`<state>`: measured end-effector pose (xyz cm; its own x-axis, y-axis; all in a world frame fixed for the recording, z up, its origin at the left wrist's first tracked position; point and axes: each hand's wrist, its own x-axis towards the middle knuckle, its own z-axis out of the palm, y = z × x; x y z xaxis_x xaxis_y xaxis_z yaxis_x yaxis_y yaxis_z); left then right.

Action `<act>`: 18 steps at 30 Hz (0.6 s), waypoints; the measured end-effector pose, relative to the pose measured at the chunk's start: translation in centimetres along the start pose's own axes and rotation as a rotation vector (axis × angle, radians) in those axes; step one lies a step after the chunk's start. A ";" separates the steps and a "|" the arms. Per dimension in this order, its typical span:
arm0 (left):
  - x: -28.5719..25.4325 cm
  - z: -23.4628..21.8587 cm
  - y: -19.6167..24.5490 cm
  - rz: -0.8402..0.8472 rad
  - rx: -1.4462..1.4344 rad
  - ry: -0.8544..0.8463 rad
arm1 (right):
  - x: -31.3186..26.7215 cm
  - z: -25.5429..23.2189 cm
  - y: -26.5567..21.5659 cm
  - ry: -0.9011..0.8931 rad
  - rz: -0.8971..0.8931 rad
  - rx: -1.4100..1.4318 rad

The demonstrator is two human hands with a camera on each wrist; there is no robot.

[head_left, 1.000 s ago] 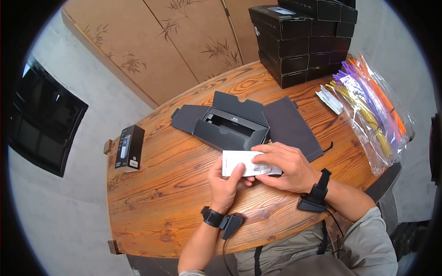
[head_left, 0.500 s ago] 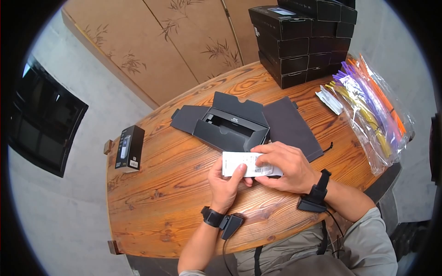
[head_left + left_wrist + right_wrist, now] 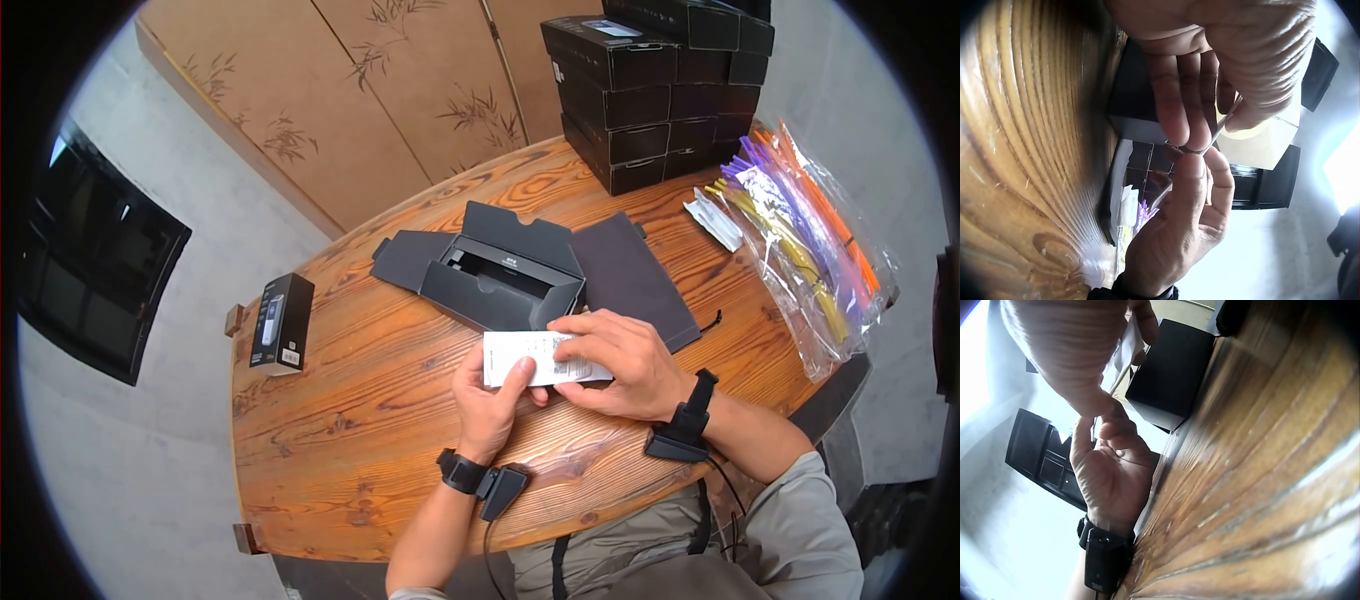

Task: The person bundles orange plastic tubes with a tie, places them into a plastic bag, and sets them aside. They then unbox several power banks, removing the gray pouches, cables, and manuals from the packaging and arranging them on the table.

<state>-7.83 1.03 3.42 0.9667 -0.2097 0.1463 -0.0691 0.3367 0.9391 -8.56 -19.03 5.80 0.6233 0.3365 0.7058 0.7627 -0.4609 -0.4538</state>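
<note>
A thin white printed leaflet (image 3: pixel 508 350) lies across both hands above the table's near half, with small print and a dark square code on its face. My left hand (image 3: pixel 487 405) grips its left end, thumb on top and fingertips beneath. At the other end my right hand (image 3: pixel 635 372) pinches it, fingers over the face and thumb along the near edge. In the left wrist view the leaflet (image 3: pixel 1225 125) is nearly edge-on between the fingertips of both hands. The right wrist view shows its white sheet (image 3: pixel 1125 353) partly hidden by the right hand.
Just beyond the hands an opened black box (image 3: pixel 490 300) has its flaps spread, beside a dark drawstring pouch (image 3: pixel 635 275). A smaller black box (image 3: pixel 280 325) is at left. Stacked black boxes (image 3: pixel 640 105), a white packet (image 3: pixel 715 220) and a clear bag of coloured sticks (image 3: pixel 800 240) occupy the right.
The leaflet has dropped very slightly and tilted a little in the hands. The right fingers have shifted a little over its face. Both hands keep their hold; the boxes stay put.
</note>
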 end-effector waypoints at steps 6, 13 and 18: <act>0.2 -0.4 -0.4 0.004 -0.035 0.046 | -0.2 -0.2 0.3 0.026 0.009 0.017; 0.6 -1.9 -1.0 0.052 -0.059 0.111 | 0.1 -1.2 -0.3 0.081 -0.019 -0.055; 0.9 -2.1 -1.0 0.081 -0.039 0.192 | 0.5 -4.9 -2.5 0.079 -0.026 -0.260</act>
<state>-6.33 2.41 1.98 0.9879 -0.0033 0.1552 -0.1423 0.3810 0.9136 -11.05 -21.68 9.92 0.5811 0.2909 0.7601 0.7021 -0.6515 -0.2874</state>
